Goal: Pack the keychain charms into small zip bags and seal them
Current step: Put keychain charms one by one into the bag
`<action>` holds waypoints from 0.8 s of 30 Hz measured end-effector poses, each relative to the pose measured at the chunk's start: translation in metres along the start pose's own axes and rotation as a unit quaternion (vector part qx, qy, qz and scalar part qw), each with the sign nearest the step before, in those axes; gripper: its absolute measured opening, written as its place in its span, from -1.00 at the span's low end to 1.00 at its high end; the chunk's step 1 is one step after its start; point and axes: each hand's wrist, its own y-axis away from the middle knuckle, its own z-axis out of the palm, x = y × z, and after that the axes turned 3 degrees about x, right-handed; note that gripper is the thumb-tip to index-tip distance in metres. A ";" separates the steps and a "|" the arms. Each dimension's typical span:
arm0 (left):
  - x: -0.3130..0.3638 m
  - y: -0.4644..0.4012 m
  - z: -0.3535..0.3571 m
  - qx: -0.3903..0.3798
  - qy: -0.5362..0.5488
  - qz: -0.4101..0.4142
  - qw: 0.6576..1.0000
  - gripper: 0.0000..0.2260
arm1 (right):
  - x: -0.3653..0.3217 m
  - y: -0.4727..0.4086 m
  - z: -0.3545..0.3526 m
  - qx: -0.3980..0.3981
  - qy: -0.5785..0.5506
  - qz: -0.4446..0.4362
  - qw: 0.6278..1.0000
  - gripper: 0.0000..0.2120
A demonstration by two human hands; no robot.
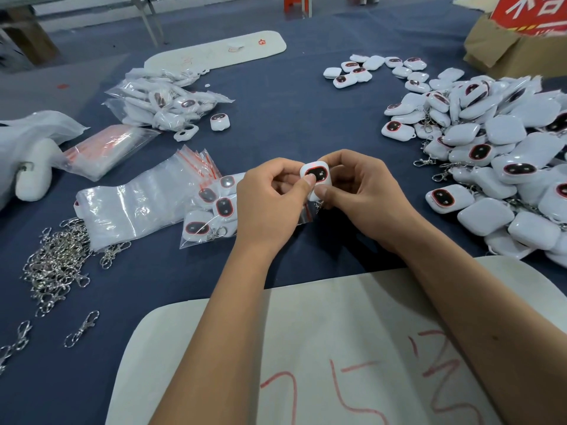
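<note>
At 9 o'clock a white plastic sack [33,139] runs off the left edge of the blue tabletop [276,118]. Below it, at 8 o'clock, a tangle of metal clasps [58,262] lies loose, too many to count, with two single clasps [81,329] nearer the front edge. A flat stack of empty zip bags [135,207] sits just right of the tangle, a second sleeve of bags [104,151] beyond it at 10 o'clock, and a heap of packed bags [165,102] further back. A packed bag [211,210] showing about four charms lies touching the left hand's knuckles.

Open tabletop runs from the hands toward 12 o'clock, ending at a white board [214,52]. A larger board [306,348] with red scrawl fills the near edge under both forearms.

The left hand [270,200] pinches one charm [316,176] by its left edge, thumb on the face. The right hand [359,191] holds its right side, thumb at the lower edge. A clear bag [306,213] hangs beneath, between the two grips; the charm stands upright above it.

At 2 to 4 o'clock a charm pile [491,154], dozens deep, spills past the right edge. A cardboard box [506,47] sits at 1 o'clock.
</note>
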 end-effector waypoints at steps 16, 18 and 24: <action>-0.003 0.001 0.006 0.113 -0.119 0.044 0.985 -0.96 | 0.001 0.000 0.005 0.085 0.026 0.001 0.996 -0.79; -0.005 0.002 0.006 0.143 -0.184 0.042 0.971 -0.92 | 0.001 0.000 0.005 0.093 0.018 0.009 0.995 -0.80; -0.001 0.005 0.009 0.142 -0.268 0.038 0.952 -0.74 | -0.004 0.001 0.008 0.119 -0.037 0.038 0.991 -0.81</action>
